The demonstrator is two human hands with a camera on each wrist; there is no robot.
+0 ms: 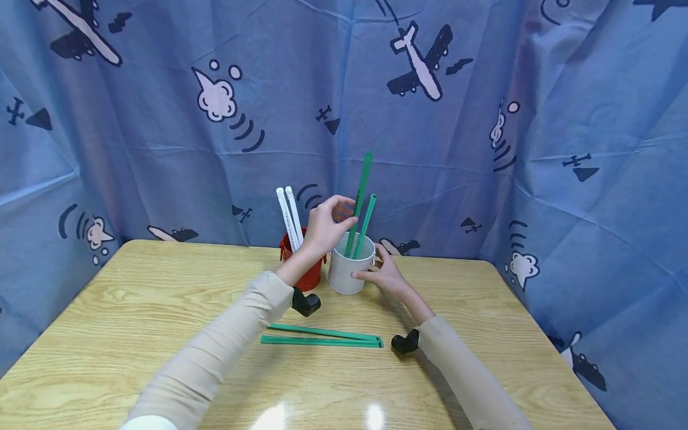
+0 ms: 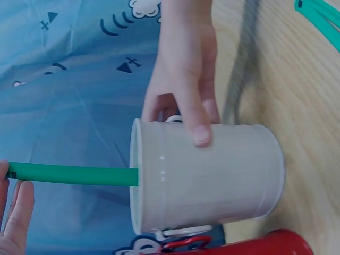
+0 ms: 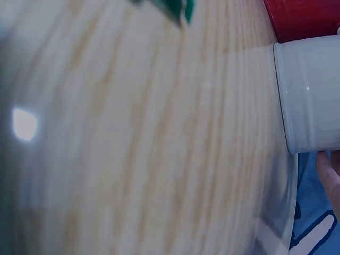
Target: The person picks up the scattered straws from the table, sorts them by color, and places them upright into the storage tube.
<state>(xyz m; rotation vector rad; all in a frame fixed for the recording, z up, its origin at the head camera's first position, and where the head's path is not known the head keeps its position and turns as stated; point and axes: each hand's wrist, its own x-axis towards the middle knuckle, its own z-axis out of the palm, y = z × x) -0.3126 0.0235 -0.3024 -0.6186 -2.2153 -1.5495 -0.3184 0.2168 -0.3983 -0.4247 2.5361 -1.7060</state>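
Note:
My left hand (image 1: 325, 227) pinches a long green wrapped straw (image 1: 363, 185) with thumb and fingertips, above the white bucket (image 1: 346, 278). The straw's lower end is inside the bucket, where a second green straw (image 1: 369, 215) leans. In the left wrist view, one green straw (image 2: 74, 174) runs from the left fingertips into the bucket's mouth. My right hand (image 1: 388, 275) grips the bucket's right side, thumb (image 2: 201, 127) on its wall and the other fingers partly hidden behind. Only part of the right hand (image 3: 330, 178) shows in the right wrist view.
Left of the white bucket stands a red bucket (image 1: 310, 279) holding two white wrapped straws (image 1: 289, 218). More green straws (image 1: 322, 341) lie on the wooden table (image 1: 161, 310) in front. A blue curtain (image 1: 301, 89) hangs behind the table and along its sides.

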